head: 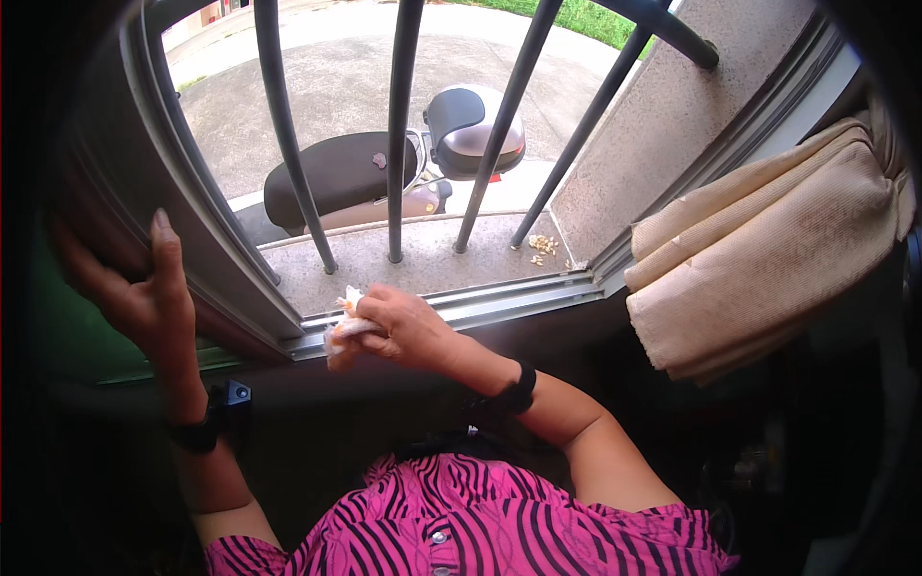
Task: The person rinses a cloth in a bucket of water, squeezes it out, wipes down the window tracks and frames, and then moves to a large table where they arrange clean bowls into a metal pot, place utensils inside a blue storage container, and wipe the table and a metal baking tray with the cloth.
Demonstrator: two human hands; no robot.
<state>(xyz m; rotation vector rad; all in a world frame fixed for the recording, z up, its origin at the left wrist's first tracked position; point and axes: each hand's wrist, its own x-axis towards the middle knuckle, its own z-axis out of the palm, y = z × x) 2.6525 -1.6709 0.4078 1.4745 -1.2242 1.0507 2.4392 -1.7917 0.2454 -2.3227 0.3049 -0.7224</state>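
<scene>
My right hand (407, 327) grips a crumpled white cloth (344, 324) with orange marks. It holds the cloth over the silver metal window track (504, 306), near the track's left part. My left hand (140, 299) is raised at the left, thumb and fingers spread, against or just in front of the dark sliding window panel (209, 266). Its fingers are dim there, and I cannot tell if they touch. Each wrist wears a black band, and a small dark device (238, 393) sits beside the left one.
Dark metal bars (398, 144) rise from the stone outer sill (360, 281). Small pale pieces (544, 246) lie at the sill's right corner. A beige curtain (763, 252) hangs bunched at the right. Outside stands a scooter (338, 176) with a rear top box (479, 133).
</scene>
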